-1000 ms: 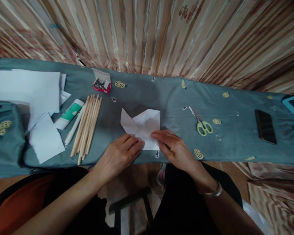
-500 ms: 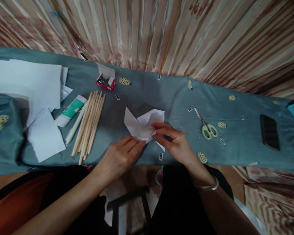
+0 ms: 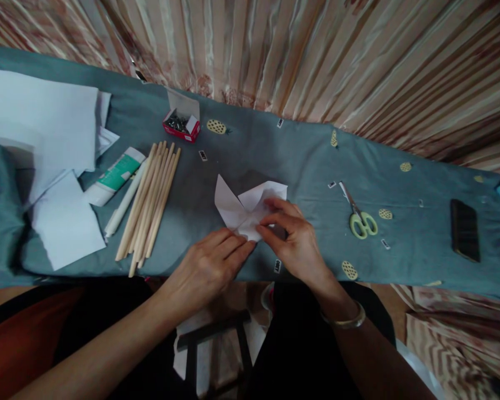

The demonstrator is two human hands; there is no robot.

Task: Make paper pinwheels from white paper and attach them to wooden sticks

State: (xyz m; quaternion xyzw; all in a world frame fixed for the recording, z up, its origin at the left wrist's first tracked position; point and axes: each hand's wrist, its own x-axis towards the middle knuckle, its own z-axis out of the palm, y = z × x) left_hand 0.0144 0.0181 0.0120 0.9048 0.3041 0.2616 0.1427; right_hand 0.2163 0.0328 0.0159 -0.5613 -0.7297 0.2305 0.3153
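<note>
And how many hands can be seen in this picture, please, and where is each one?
2. The left hand lies at the near edge of the folded white paper; the right hand is at its right side. No other hand shows.

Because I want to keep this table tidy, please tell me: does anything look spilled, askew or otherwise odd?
Nothing looks spilled: the red box stands open, but its metal pieces are inside. Slightly untidy are the white sheets at the left, lying askew over one another, and the tablecloth bunched up beside them.
</note>
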